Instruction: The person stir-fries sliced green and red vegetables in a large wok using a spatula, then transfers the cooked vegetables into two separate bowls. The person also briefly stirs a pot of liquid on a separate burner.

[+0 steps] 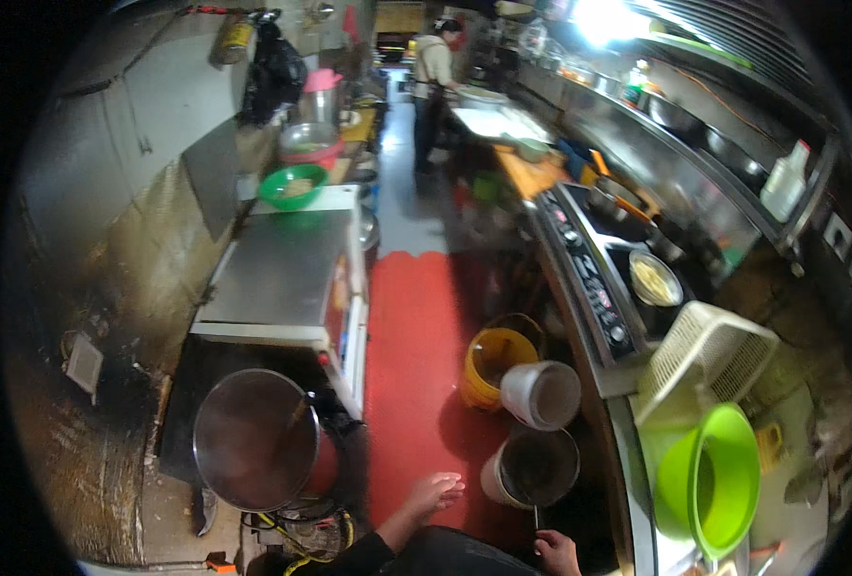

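My right hand (557, 553), at the bottom of the view, grips a thin metal handle (538, 517). The handle reaches to the rim of a whitish bucket (496, 475) on the floor. Inside that bucket it looks dark, and I cannot tell what the handle belongs to. My left hand (437, 495) hovers over the red floor mat (415, 374), fingers extended and nothing in them. Further left stands a large steaming stockpot (253, 439) of brownish liquid, with a utensil handle (298, 414) leaning inside its rim.
A white bucket (520, 396) and a yellow bucket (475, 381) stand beyond. On the right counter are a lime-green basin (739, 468), a cream plastic basket (685, 345) and an induction cooktop (592, 281). A steel-topped cabinet (275, 266) borders the aisle; another person (433, 72) stands far ahead.
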A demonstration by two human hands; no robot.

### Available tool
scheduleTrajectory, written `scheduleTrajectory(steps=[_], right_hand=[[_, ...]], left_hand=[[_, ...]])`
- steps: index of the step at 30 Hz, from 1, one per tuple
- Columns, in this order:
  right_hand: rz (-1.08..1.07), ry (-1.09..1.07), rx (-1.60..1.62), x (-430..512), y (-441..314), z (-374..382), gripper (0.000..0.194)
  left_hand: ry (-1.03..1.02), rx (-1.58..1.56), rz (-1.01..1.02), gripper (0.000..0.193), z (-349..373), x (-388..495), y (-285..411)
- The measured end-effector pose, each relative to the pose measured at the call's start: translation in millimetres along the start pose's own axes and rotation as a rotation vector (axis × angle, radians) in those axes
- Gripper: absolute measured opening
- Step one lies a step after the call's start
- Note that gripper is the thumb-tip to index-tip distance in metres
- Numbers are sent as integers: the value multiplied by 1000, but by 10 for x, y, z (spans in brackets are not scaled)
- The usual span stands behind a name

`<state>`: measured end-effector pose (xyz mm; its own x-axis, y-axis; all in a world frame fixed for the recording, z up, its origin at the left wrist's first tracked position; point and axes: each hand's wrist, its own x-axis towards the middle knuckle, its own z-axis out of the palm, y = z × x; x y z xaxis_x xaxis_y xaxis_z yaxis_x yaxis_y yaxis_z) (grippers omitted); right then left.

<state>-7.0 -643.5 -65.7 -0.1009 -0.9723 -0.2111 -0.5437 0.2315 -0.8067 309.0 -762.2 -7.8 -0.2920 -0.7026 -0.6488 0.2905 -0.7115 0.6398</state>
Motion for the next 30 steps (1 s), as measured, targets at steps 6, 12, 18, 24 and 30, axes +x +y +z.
scheduleTrajectory(steps=[6, 12, 18, 24, 30], right_hand=[[302, -364, -308, 972, 736, -85, 28], [425, -457, -380, 1965, 518, -226, 28], [255, -516, -443, 3335, -3, 33, 35], [-202, -381, -481, 5341, -1239, 616, 27], [-74, -408, -364, 6673, -2017, 1331, 24]], left_hand=[[170, -188, 104, 28, -313, 75, 473], [192, -201, 212, 28, -357, 695, 1149], [223, -187, 348, 26, -409, 1418, 2214], [338, -381, 397, 27, -766, 1802, 2667], [347, -421, 370, 27, -1363, 2571, 3506]])
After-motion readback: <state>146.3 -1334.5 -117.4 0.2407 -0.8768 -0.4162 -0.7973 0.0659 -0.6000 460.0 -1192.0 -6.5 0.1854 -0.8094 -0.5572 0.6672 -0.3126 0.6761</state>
